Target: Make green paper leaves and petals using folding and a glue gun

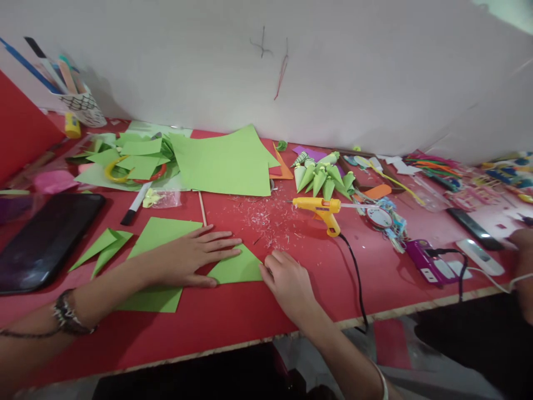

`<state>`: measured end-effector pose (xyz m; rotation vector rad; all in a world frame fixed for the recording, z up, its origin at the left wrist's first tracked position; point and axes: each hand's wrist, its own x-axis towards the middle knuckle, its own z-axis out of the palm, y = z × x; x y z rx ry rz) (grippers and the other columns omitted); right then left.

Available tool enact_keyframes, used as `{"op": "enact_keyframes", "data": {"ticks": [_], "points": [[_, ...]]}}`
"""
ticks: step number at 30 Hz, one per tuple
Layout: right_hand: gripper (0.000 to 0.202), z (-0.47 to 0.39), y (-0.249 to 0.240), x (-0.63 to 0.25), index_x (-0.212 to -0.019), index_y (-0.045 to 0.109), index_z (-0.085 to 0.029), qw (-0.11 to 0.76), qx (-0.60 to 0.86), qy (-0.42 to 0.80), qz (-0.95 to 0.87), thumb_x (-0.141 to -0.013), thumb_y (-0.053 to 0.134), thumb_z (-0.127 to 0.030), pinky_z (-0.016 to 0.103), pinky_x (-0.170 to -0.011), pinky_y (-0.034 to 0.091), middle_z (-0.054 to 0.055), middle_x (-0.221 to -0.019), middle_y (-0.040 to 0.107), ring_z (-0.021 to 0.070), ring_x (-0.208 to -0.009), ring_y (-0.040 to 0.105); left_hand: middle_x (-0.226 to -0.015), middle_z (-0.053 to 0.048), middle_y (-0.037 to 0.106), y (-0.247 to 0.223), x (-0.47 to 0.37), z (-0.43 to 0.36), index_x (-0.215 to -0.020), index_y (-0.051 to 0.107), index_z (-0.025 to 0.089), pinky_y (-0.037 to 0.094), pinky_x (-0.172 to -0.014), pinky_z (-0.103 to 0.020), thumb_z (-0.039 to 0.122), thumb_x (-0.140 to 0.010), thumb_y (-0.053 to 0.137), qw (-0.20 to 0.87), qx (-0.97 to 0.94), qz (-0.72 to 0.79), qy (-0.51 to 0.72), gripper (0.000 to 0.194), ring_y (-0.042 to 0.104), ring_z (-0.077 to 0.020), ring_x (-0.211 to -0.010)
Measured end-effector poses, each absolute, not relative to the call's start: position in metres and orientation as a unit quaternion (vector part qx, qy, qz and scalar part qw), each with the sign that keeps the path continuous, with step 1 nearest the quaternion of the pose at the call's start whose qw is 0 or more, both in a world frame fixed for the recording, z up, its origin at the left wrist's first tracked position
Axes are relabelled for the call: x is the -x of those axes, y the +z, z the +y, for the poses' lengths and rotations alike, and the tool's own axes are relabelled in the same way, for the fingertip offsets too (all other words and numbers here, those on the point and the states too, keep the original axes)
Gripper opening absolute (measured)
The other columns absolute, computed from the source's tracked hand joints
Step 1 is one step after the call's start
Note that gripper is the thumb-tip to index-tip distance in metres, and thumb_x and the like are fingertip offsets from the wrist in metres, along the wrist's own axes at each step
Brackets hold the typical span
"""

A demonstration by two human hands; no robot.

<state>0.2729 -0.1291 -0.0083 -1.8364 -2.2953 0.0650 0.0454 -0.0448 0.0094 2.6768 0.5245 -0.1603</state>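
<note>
My left hand [192, 258] lies flat with fingers spread on a green paper piece [244, 265] that tapers to a point on the right. My right hand [291, 284] is curled, with thumb and forefinger pinching that pointed corner. Beneath my left hand and wrist a larger green sheet [160, 230] rests on the red table [216, 322]. To the left of it is a folded green paper shape [102, 247]. A thin wooden stick [202, 208] lies just beyond my left fingers. The part of the paper under my palm is hidden.
A yellow glue gun [322, 207] with a black cord lies right of centre, near paper shreds [266, 222]. Behind are large green sheets [225, 164] and green paper cones [322, 175]. A black phone [50, 239] lies left. Another person's hand [522, 244] shows far right.
</note>
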Motion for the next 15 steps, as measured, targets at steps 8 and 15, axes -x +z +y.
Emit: {"op": "enact_keyframes", "data": {"ticks": [8,15], "points": [[0.022,-0.128,-0.004,-0.273,-0.065,0.052,-0.018,0.080,0.620,0.034,-0.780,-0.084,0.044,-0.026,0.024,-0.051,0.028,0.001,-0.067,0.055,0.0129,-0.063,0.050,-0.144,0.000,0.018,0.010,-0.039,-0.036,-0.136,0.011,0.031,0.004,-0.107,-0.039,0.055,-0.079,0.041,0.203,-0.961,0.180,-0.057,0.069,0.015,-0.0208,-0.131],[0.019,-0.136,-0.002,-0.264,-0.100,0.053,-0.020,0.112,0.524,-0.083,-0.840,-0.085,0.042,-0.018,0.031,-0.069,0.035,0.007,-0.092,0.055,0.0189,-0.081,0.048,-0.143,-0.001,0.019,0.004,-0.038,-0.032,-0.137,0.014,0.031,0.005,-0.107,-0.039,0.057,-0.076,0.045,0.196,-0.963,0.172,-0.060,0.073,0.018,-0.0228,-0.131]]}}
